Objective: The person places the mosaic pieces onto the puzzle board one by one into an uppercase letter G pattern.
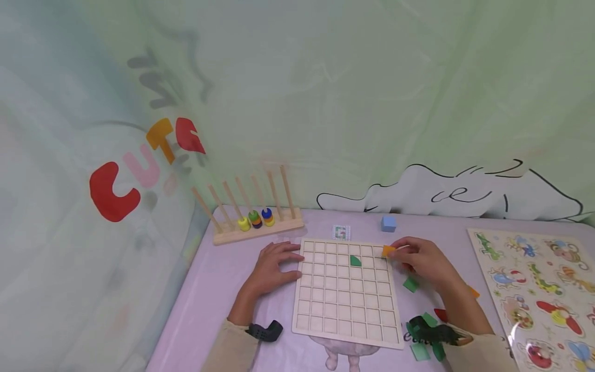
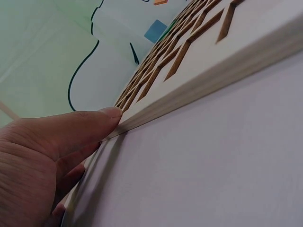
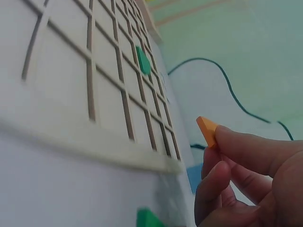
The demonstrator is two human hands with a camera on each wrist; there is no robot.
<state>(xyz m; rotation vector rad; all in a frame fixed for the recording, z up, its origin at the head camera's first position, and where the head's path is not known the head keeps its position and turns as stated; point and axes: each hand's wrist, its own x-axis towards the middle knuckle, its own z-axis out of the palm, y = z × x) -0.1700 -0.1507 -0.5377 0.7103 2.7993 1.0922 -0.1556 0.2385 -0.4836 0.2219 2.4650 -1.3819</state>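
Observation:
A pale wooden grid board (image 1: 346, 292) lies flat on the lilac table, with one green piece (image 1: 355, 261) set in a cell near its far side. My left hand (image 1: 274, 266) rests with straight fingers against the board's left edge; its fingertips (image 2: 111, 113) touch the board's rim (image 2: 199, 85). My right hand (image 1: 420, 258) hovers at the board's far right corner and pinches a small orange piece (image 1: 388, 251) between thumb and fingers. The orange piece (image 3: 207, 131) sits above the board's corner (image 3: 161, 163), apart from it.
Loose green (image 1: 411, 284), red and orange pieces lie right of the board. A peg rack (image 1: 257, 230) with stacked rings stands at the back left. A blue cube (image 1: 388, 223) and a small card (image 1: 341, 232) lie behind the board. An animal puzzle board (image 1: 539, 289) fills the right side.

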